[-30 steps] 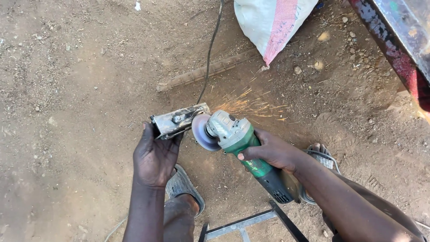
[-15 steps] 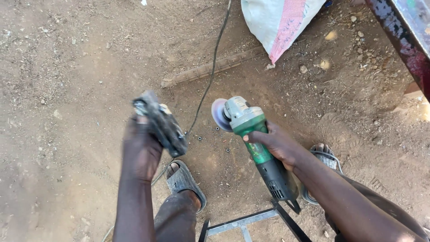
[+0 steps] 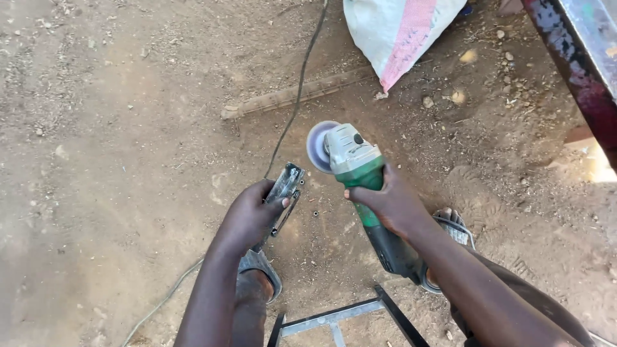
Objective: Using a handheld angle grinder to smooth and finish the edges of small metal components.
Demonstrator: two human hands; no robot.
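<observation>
Head view looks straight down at my two hands over bare dirt ground (image 3: pixel 116 160). My left hand (image 3: pixel 247 215) is curled tight around a small metal piece (image 3: pixel 283 189), a dark, flat, scuffed bit of steel hardware with a paler worn edge; it sticks out past my thumb and fingers, tilted up and away from me, held off the ground and just beside the grinder's disc without touching it. I judge it stiff and fairly light, with hard edges that may be sharp or warm, so the safest hold is where I have it, low on the body and away from the worked end. My right hand (image 3: pixel 392 202) is wrapped closed around the green body of an angle grinder (image 3: pixel 360 177), fingers over the top just behind the pale grey gear head, with the round disc (image 3: pixel 319 146) facing left and the black rear handle running back under my wrist. I take the tool to be heavy and front-loaded, its plastic casing smooth, so it wants a firm grip near the head. A thin black cable (image 3: pixel 299 90) trails up across the dirt. Beyond lie a white and pink woven sack (image 3: pixel 398 32) and a long rough bar (image 3: pixel 295 96) half sunk in the dust. A grey metal frame (image 3: pixel 334 316) sits by my sandalled feet.
</observation>
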